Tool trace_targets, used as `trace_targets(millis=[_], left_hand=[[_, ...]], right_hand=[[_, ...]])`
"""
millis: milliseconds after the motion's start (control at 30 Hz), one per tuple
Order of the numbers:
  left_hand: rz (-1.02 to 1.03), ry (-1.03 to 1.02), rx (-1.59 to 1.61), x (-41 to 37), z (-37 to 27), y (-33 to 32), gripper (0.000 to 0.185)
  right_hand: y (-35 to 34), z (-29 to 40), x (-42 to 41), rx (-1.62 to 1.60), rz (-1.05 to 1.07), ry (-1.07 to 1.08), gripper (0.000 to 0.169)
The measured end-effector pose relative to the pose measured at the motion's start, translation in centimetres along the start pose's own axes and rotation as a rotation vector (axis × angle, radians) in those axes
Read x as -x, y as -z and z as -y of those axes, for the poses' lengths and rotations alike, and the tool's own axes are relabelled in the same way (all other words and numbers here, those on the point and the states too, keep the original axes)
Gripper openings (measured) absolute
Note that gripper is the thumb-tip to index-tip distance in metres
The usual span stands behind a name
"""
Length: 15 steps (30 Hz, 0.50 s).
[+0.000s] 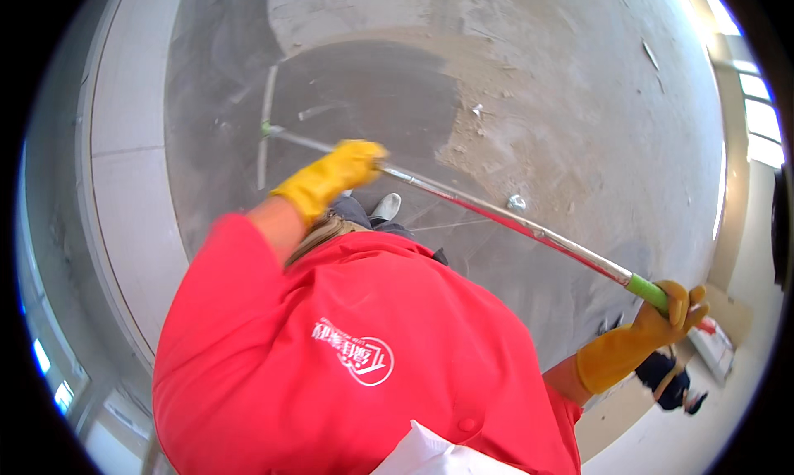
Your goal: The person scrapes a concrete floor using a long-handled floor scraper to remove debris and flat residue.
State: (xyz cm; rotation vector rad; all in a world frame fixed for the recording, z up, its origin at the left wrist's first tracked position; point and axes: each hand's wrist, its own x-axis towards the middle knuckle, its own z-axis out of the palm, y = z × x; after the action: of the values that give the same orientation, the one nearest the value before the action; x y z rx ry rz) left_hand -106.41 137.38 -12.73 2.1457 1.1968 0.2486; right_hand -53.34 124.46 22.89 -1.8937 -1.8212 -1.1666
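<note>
A long metal pole [496,216] slants across the front of my body, from upper left to lower right. Its far end joins a narrow T-shaped head [262,157] with a green joint, like a floor squeegee. The head rests against the grey floor and looks blurred. My left hand [350,164], in a yellow rubber glove, is closed around the pole's middle stretch. At the near end my right hand [667,313], gloved alike, grips the green handle sleeve [647,292]. Dusty debris [490,133] lies on the floor ahead, right of the head.
A crumpled silvery object [516,202] and a small white scrap [477,109] lie on the floor. Pale panels [128,115] run along the left. At lower right are a person in dark clothes [667,379] and a white box-like object [713,348]. Windows [763,118] stand at far right.
</note>
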Motion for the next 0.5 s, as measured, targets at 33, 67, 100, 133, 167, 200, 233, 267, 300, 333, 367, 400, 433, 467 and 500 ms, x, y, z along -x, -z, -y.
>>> trace_targets(millis=[33,67,100,133,167,200,233,267,300,333,367,400,433,467,500], left_hand=[[-0.138,0.046,-0.007,5.0,4.0,0.0,0.027],[-0.045,0.173,-0.115,9.6,5.2,2.3,0.031],[-0.036,0.300,-0.159,15.0,6.4,3.3,0.033],[-0.019,0.418,-0.205,20.2,7.6,4.3,0.035],[0.005,0.528,-0.195,23.8,6.3,6.3,0.033],[0.109,0.639,-0.269,29.3,7.1,5.9,0.030],[0.026,0.671,-0.214,33.8,6.3,6.2,0.026],[0.147,0.781,-0.222,37.4,5.4,6.4,0.025],[0.051,0.774,-0.225,41.6,3.7,5.7,0.020],[-0.052,0.739,-0.232,44.3,2.5,5.1,0.016],[-0.078,0.818,-0.147,45.1,0.5,5.6,0.016],[-0.102,0.902,-0.060,45.7,-1.9,6.6,0.016],[-0.026,0.956,-0.046,46.9,-3.8,6.9,0.018],[0.050,1.020,-0.025,48.3,-5.8,6.8,0.020],[0.128,1.069,-0.003,49.5,-7.0,6.4,0.023]], right_hand=[[-2.3,0.0,-0.8,0.018,0.044,0.091,0.018],[-4.7,-0.1,-1.5,0.035,0.090,0.182,0.016],[-8.6,-1.0,-1.3,0.005,0.150,0.213,0.014],[-13.7,-2.7,-0.2,0.707,0.119,0.494,0.010],[-18.4,-4.4,0.9,1.387,-0.099,0.795,0.012],[-23.4,-2.5,1.8,2.159,-0.204,1.039,0.017],[-27.7,-1.3,3.2,2.829,-0.517,1.471,0.025],[-30.4,2.4,3.8,2.828,-0.469,1.736,0.033],[-29.7,9.6,3.7,2.882,-0.723,1.985,0.032],[-30.5,13.8,5.4,2.876,-0.852,2.030,0.029],[-31.5,17.8,7.3,2.864,-0.975,2.077,0.026],[-31.6,21.5,9.2,2.743,-1.330,2.108,0.031],[-31.6,25.4,11.0,2.596,-1.690,2.069,0.040],[-29.2,28.9,11.9,2.687,-2.042,1.832,0.044],[-26.4,32.0,12.6,2.777,-2.360,1.558,0.049]])
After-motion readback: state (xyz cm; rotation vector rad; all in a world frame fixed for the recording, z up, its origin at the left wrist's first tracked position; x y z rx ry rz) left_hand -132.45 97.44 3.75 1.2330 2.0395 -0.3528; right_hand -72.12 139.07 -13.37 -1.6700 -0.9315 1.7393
